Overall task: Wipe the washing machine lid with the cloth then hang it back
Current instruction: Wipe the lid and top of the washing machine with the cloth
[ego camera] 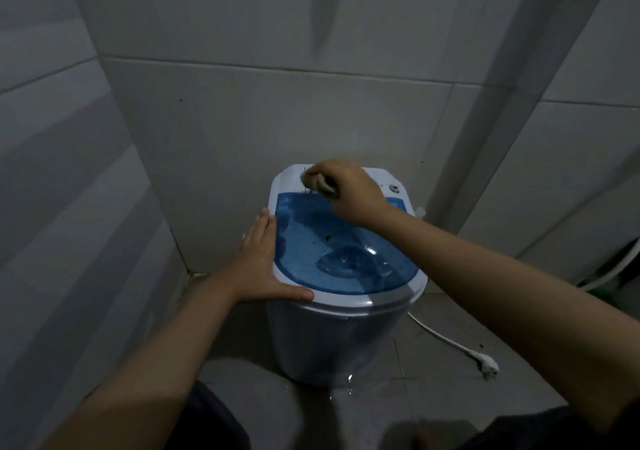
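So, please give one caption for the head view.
Right hand wipes washing machine lid with cloth; left hand steadies it.

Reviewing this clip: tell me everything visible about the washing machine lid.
The lid is translucent blue plastic, set in a white rim, closed and lying flat on a small white machine in a tiled corner. It has a round dimple near the front, dark specks and glints of reflected light. The left hand rests flat on the rim's left edge; the right hand presses a bunched cloth at its back edge.
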Demonstrator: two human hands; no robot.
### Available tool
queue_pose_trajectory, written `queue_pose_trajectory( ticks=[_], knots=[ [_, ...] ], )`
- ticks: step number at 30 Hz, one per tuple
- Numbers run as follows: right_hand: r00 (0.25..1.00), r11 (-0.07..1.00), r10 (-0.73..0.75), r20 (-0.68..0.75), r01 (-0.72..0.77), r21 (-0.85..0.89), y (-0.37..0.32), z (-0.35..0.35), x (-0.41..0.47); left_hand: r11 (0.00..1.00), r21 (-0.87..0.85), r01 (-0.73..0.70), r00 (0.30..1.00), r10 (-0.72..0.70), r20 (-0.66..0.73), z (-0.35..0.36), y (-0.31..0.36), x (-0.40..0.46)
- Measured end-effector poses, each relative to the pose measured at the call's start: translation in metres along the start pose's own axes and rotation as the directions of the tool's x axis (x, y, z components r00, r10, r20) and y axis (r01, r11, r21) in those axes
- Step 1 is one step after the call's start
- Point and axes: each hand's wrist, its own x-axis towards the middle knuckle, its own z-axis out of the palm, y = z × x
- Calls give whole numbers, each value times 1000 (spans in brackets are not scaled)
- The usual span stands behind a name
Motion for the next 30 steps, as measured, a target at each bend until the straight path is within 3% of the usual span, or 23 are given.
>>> queue_pose_trajectory(
  ticks=[6, 9, 24, 30],
  knots=[
    [978, 958, 178, 109, -147, -247, 1, 37, 46, 1000, 3, 27, 999, -27, 32, -3, 3, -2],
    [977, 950, 180, 114, -143, -279, 5, 46, 43, 1000, 0, 24, 999, -24, 34, -5, 4, -1],
    [929, 992, -51, 366, 89, -90, -23, 5, -60, 999, -2, 38, 998, -38, 40, -7, 8, -4],
    [862, 1000, 3, 507, -10, 11, -21, -27, -47, 996, 84, 28, 999, -30, 16, -11, 12, -5]
  ],
)
